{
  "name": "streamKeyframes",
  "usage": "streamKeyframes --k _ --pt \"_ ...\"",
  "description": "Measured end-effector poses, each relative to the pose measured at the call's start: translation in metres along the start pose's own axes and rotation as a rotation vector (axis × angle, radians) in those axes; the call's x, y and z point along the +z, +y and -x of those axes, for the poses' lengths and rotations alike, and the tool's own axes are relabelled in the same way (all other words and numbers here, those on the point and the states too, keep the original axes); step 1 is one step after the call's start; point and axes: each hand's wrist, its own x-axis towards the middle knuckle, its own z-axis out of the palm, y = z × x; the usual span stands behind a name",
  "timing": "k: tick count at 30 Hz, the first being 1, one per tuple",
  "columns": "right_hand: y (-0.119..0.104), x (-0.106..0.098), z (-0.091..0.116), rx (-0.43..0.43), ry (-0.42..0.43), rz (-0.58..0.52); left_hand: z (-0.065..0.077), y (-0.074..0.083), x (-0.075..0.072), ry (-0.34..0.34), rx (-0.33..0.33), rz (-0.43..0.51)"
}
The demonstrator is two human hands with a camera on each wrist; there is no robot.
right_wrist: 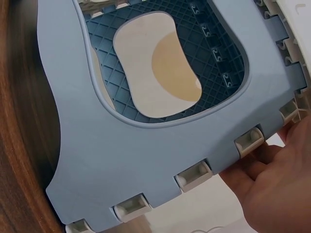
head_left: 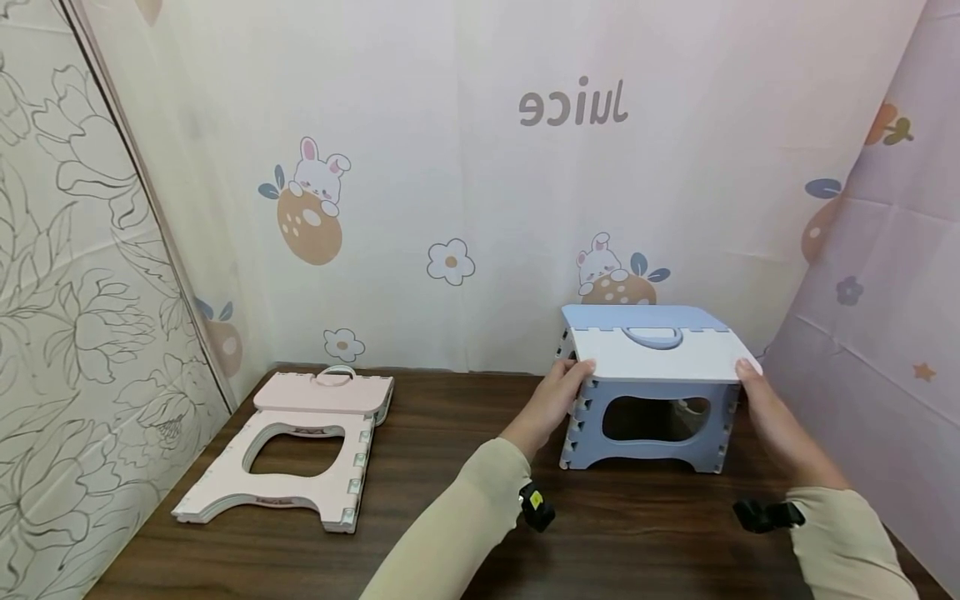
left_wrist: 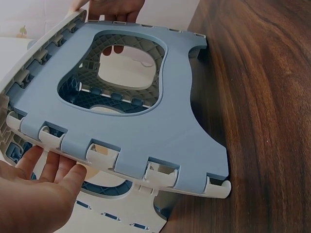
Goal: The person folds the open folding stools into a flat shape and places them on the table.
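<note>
A blue and white folding stool (head_left: 663, 360) stands unfolded on the table at the right. Its top has a blue carrying handle, and the blue side panel (left_wrist: 146, 126) with a large cutout faces me. My left hand (head_left: 551, 404) grips the left edge of the top, thumb above and fingers underneath at the hinged side. At the opposite edge, my right hand (head_left: 780, 425) holds the top the same way. In the right wrist view the fingers of that hand (right_wrist: 272, 179) reach behind the hinge joints.
A pink and white folding stool (head_left: 330, 483) lies folded flat on the left of the dark wooden table (head_left: 450, 467). Printed curtains (head_left: 450, 167) hang behind the table and at both sides. The blue stool stands close to the back curtain.
</note>
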Motion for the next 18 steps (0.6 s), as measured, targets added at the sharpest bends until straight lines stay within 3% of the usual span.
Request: streamKeyframes --k 18 --pt "-0.009 0.006 -0.006 -0.015 -0.097 0.001 0.003 -0.002 -0.015 0.017 0.015 0.013"
